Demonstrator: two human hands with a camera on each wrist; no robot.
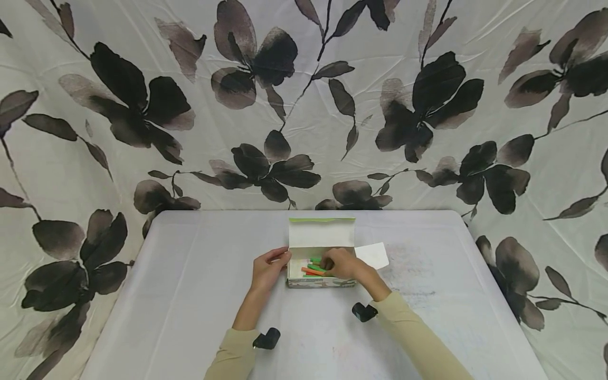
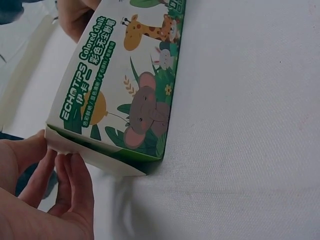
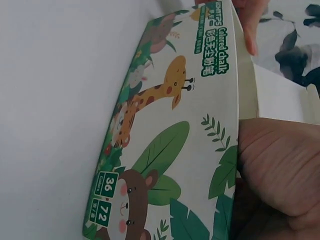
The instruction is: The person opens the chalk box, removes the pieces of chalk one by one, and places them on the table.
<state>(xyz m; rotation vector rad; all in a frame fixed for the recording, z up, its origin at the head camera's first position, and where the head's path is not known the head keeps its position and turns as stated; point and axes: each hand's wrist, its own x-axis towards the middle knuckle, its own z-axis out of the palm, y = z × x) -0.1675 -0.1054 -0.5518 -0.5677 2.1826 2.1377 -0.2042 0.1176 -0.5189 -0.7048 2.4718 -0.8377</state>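
While left hand (image 1: 269, 269) pinched white printed cardboard box (image 1: 321, 283), orange and green chalk sticks (image 1: 315, 268) pointed sideways toward right hand (image 1: 343, 264), grip indeterminable.

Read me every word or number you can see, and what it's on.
"ECHOTiPS": chalk box front
"Colored chalk": same front
"彩色无尘粉笔": same front
"伊卡": same front, next mark unclear
"36": one green label there
"72": other green label there
Other print: too small or blurred.

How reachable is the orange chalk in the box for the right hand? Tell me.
Probably yes: the right hand is in the open box, close beside the orange chalk, and the raised lid leaves the way from above free.
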